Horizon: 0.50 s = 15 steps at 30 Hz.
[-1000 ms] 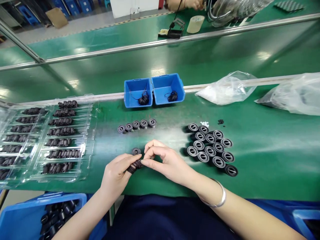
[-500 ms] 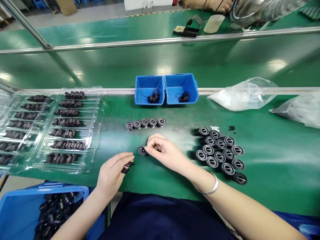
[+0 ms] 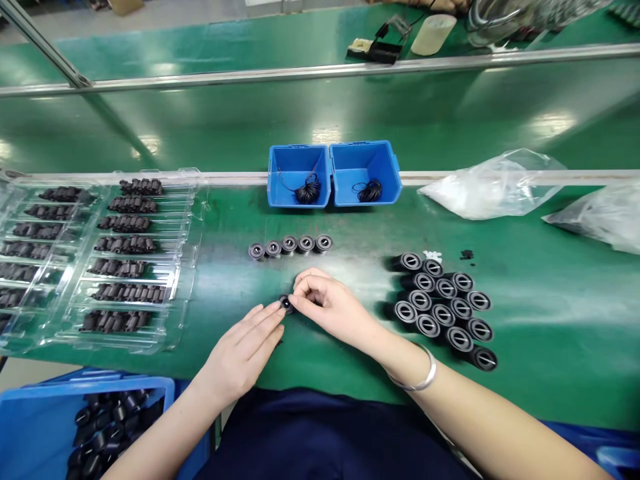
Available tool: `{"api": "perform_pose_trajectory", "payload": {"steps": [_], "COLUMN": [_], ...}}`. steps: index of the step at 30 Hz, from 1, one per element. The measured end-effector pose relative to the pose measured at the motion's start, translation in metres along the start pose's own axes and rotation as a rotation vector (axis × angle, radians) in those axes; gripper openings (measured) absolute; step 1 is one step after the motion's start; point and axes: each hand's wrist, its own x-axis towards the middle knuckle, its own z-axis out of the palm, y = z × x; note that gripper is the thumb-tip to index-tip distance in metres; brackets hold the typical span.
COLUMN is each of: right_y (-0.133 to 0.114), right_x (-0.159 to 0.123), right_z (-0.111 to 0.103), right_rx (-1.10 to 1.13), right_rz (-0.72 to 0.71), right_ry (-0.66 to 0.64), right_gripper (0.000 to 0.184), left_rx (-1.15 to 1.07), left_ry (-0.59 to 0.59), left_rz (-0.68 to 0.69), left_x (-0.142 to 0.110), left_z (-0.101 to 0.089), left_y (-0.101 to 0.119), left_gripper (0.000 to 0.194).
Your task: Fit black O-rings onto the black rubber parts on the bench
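Observation:
A small black cylinder [image 3: 286, 304] with a ringed top stands on the green table between my hands. My right hand [image 3: 327, 303] pinches its right side, thumb and forefinger curled at the rim. My left hand [image 3: 247, 350] reaches in from the lower left, palm down, fingers pressed together and fingertips at the cylinder's left edge. What lies under the left palm is hidden; a small dark bit [image 3: 279, 343] shows beside the thumb, held or on the table, I cannot tell. Just beyond, a row of several similar black cylinders [image 3: 290, 245] stands upright.
Several taller black cylinders [image 3: 444, 313] cluster at right, near small white pieces [image 3: 433, 255] and black bits [image 3: 467, 255]. Two blue bins [image 3: 299, 200] hold black rings. Clear trays [image 3: 193, 267] of black parts lie left, plastic bags [image 3: 495, 190] right. A blue crate [image 3: 30, 400] stands lower left.
My left hand has moved right and turned palm down, its fingertips now at the cylinder. The black parts seen in its fingers before are mostly hidden. My right hand stays at the cylinder.

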Motion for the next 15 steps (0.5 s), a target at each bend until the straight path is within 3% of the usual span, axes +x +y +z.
{"api": "perform_pose_trajectory", "payload": {"steps": [3, 10, 15], "right_y": [0.000, -0.012, -0.010], "right_x": [-0.001, 0.011, 0.017], "right_z": [0.000, 0.003, 0.002], "right_rx": [0.024, 0.196, 0.372], "right_rz": [0.024, 0.410, 0.500], "right_ry": [0.014, -0.208, -0.204], "right_gripper": [0.017, 0.018, 0.015], "left_rx": [0.071, 0.133, 0.172], "left_ry": [-0.060, -0.145, -0.161], "left_rz": [0.045, 0.074, 0.095], "left_x": [0.004, 0.007, 0.010], "left_z": [-0.001, -0.004, -0.003], "left_y": [0.002, 0.003, 0.004], "left_gripper": [0.028, 0.030, 0.029]}}
